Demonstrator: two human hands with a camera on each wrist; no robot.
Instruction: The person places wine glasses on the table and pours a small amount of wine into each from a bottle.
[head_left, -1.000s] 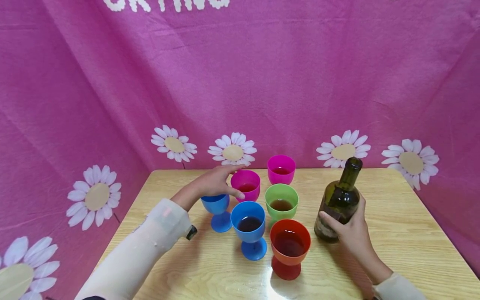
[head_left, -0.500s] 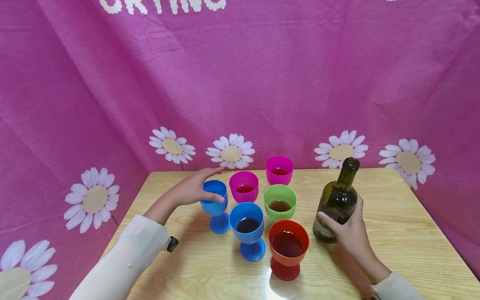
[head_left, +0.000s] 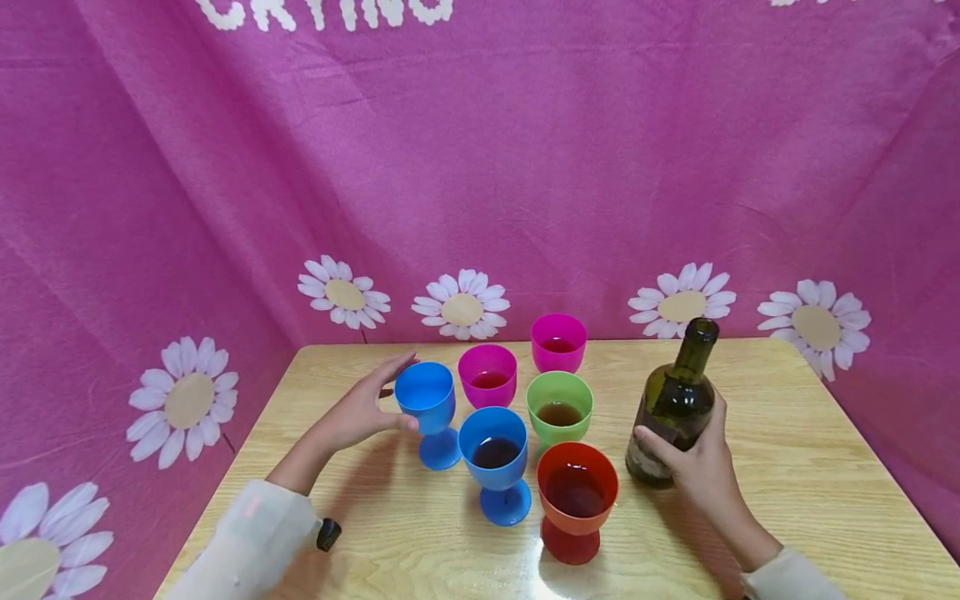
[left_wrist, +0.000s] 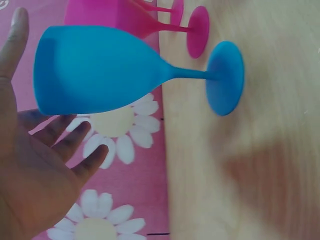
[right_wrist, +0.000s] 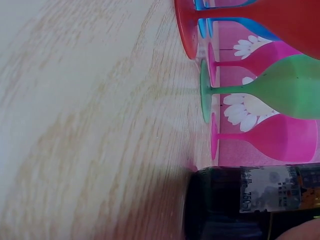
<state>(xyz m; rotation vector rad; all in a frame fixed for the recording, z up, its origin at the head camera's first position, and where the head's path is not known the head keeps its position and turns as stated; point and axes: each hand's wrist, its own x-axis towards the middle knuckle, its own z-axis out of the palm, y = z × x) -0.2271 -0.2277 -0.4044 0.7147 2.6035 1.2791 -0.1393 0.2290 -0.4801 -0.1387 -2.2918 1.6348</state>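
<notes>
A blue goblet (head_left: 424,400) stands upright at the left of the group, and no dark liquid shows in its bowl. My left hand (head_left: 358,417) is at the left side of that bowl, thumb and fingers spread. In the left wrist view the fingers (left_wrist: 75,142) are parted beside the blue goblet (left_wrist: 100,70) and not curled round it; whether a fingertip touches is unclear. My right hand (head_left: 703,467) grips a dark green wine bottle (head_left: 675,404) round its body. The bottle looks upright, and its printed label (right_wrist: 270,190) shows in the right wrist view.
Dark liquid lies in a second blue goblet (head_left: 495,467), an orange-red goblet (head_left: 576,508), a green goblet (head_left: 558,425) and two pink goblets (head_left: 487,392), close together on the wooden table (head_left: 810,467). A pink cloth (head_left: 480,167) with daisies hangs behind the table.
My left hand has moved left and toward me, from over the near pink goblet to the outer side of the left blue goblet. The right hand and bottle stay put.
</notes>
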